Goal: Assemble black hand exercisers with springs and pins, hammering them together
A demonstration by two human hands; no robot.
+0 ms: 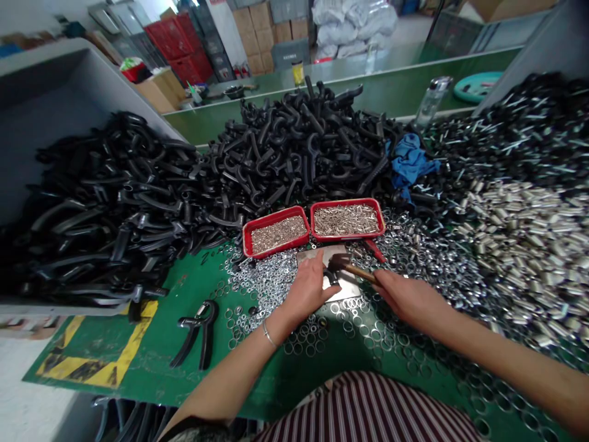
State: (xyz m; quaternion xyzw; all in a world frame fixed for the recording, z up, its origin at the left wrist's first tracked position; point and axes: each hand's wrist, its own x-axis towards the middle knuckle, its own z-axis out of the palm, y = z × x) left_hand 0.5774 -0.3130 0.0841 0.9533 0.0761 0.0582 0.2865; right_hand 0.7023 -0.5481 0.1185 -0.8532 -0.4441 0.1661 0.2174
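Observation:
My right hand [402, 296] is closed round the wooden handle of a hammer [358, 270]. The hammer's dark head is over a small metal plate [348, 290] on the bench, close to my left hand [307, 281]. A black curved plastic part [330, 277] lies at the plate under my left fingers and thumb, which hold it; much of it is hidden. Just beyond the plate stand two red trays, the left tray [276, 250] and the right tray [347, 236], both filled with small metal pieces. An assembled black hand grip [199, 334] with a spring lies to the left.
Black curved handles [299, 147] are heaped behind the trays and in a grey bin [50, 92] at left. Metal rings [308, 341] surround the plate. Silver sleeves [529, 252] pile up at right, near a blue cloth [409, 162] and a glass bottle [431, 104].

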